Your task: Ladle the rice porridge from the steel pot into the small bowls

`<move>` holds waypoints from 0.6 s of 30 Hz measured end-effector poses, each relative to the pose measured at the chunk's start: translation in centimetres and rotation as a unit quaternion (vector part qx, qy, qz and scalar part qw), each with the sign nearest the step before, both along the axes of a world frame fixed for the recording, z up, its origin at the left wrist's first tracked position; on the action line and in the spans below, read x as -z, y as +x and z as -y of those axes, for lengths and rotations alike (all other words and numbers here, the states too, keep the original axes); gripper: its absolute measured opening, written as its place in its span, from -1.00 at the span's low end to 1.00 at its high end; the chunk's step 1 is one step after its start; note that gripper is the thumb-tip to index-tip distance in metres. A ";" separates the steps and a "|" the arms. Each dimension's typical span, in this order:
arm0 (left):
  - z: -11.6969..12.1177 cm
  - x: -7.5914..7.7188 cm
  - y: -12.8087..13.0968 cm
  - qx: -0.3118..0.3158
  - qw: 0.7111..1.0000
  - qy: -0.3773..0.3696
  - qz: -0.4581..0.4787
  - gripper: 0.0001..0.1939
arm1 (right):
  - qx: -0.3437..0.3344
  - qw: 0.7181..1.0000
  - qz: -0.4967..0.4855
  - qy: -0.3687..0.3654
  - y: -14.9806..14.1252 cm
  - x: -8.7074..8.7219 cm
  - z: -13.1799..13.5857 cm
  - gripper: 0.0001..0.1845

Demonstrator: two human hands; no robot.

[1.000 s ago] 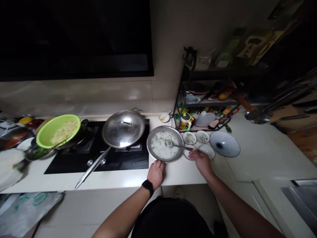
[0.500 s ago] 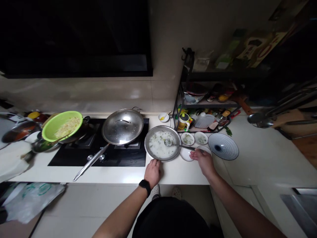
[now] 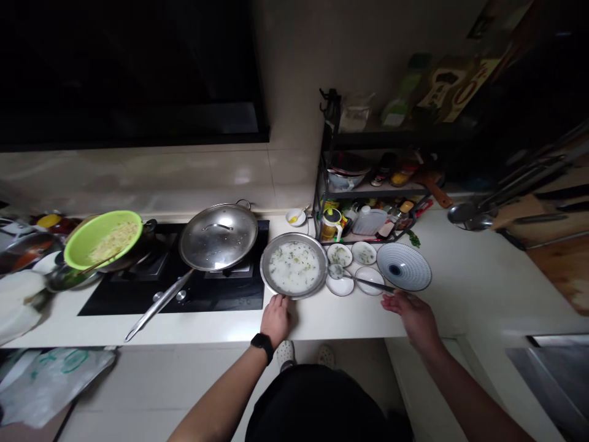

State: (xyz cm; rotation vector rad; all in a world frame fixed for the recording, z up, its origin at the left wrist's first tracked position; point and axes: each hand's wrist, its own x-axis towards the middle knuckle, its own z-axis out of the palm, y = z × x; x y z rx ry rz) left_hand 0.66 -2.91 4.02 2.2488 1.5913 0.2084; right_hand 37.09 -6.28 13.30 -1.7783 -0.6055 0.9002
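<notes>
Steel plate (image 3: 262,267) beside left hand (image 3: 276,320), four saucers (image 3: 364,252) near right hand (image 3: 411,316).

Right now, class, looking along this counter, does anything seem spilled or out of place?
Yes. Green scraps lie loose on the counter beside the wire rack, off any plate. A metal spoon also rests askew across two small plates, its handle pointing at the right hand.

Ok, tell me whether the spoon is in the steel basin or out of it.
Out: the spoon lies across two small white dishes, with its bowl outside the rim of the steel basin.
</notes>
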 end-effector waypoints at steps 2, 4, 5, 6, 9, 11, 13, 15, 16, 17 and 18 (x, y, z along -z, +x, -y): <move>0.0 -0.2 0.1 -0.001 1.000 -0.004 -0.003 -0.44 | -0.017 0.999 0.032 -0.024 0.7 1.0 0.6 -0.47; -0.1 -0.3 0.2 -0.003 1.000 -0.011 -0.006 -0.44 | -0.049 0.994 0.084 -0.047 1.0 2.1 1.0 -0.47; -0.1 -0.4 0.2 -0.004 1.000 -0.014 -0.008 -0.45 | -0.070 0.989 0.121 -0.051 1.0 2.5 1.1 -0.47; -0.1 -0.5 0.2 -0.006 1.000 -0.016 -0.010 -0.46 | -0.092 0.981 0.167 -0.047 1.0 2.9 1.2 -0.48; -0.1 -0.7 0.3 -0.009 1.000 -0.017 -0.015 -0.47 | -0.186 0.923 0.336 0.022 0.7 3.7 1.7 -0.54; 0.0 -0.7 0.3 -0.008 1.000 -0.016 -0.016 -0.47 | -0.251 0.858 0.439 0.087 0.5 4.0 2.1 -0.59; 0.0 -0.6 0.3 -0.008 1.000 -0.015 -0.014 -0.47 | -0.306 0.792 0.511 0.133 0.4 4.1 2.6 -0.62; 0.0 -0.5 0.3 -0.010 1.000 -0.015 -0.012 -0.46 | -0.350 0.737 0.554 0.162 0.5 4.1 3.1 -0.62; 0.0 -0.4 0.3 -0.011 1.000 -0.016 -0.011 -0.45 | -0.366 0.718 0.567 0.173 0.5 4.0 3.2 -0.61; 0.0 -0.4 0.3 -0.011 1.000 -0.016 -0.011 -0.45 | -0.370 0.707 0.576 0.180 0.5 3.8 3.4 -0.61; 0.0 -0.4 0.2 -0.010 1.000 -0.016 -0.010 -0.44 | -0.361 0.704 0.582 0.186 0.4 3.6 3.4 -0.62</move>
